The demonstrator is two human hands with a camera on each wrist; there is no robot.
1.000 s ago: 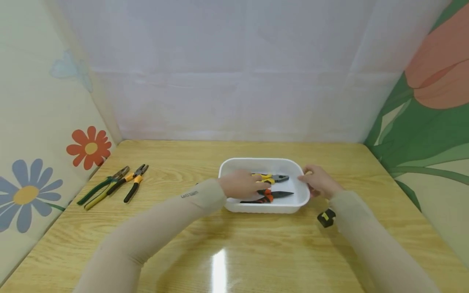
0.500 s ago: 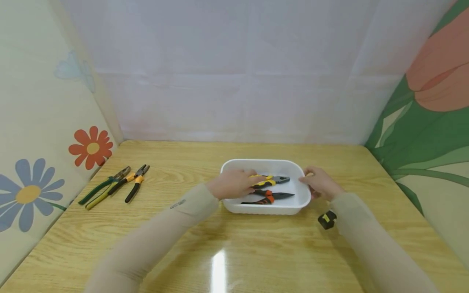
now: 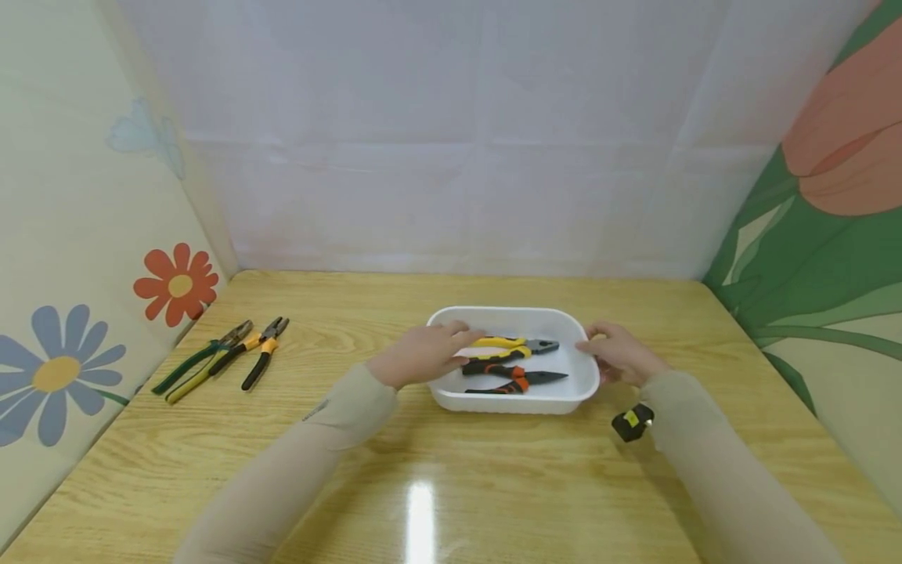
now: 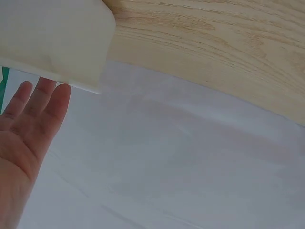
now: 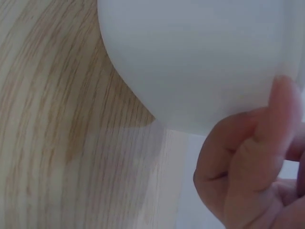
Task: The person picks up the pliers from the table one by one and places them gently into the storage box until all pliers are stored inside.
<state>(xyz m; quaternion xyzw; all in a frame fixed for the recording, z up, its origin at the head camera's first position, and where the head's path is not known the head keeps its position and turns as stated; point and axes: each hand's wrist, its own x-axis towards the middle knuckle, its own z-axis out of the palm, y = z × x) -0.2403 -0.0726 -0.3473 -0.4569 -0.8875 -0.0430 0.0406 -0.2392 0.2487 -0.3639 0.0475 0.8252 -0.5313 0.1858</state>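
Observation:
A white plastic tray (image 3: pixel 500 404) stands on the table, holding two pliers. Yellow-and-black combination pliers (image 3: pixel 541 346) lie at its back, their handle ends partly behind my left fingers. In front of them are red-and-black long-nose pliers (image 3: pixel 543 377). My left hand (image 3: pixel 423 354) is at the tray's left end, fingers extended over the rim; the left wrist view shows nearly straight fingers (image 4: pixel 56 107) by the tray wall (image 4: pixel 52 33). At the right end my right hand (image 3: pixel 620 356) pinches the rim, thumb on top and fingers curled, as the right wrist view shows (image 5: pixel 257 162).
On the left of the wooden table (image 3: pixel 338 313) lie green-and-yellow-handled pliers (image 3: pixel 200 364) and orange-and-black-handled pliers (image 3: pixel 266 348), close together. A small black object with a yellow patch (image 3: pixel 630 423) is beside the right sleeve. White cloth (image 3: pixel 451 196) hangs behind the table.
My left hand has drawn back leftward from over the pliers to the tray's left rim, uncovering more of both handles. The right hand stays at the right rim.

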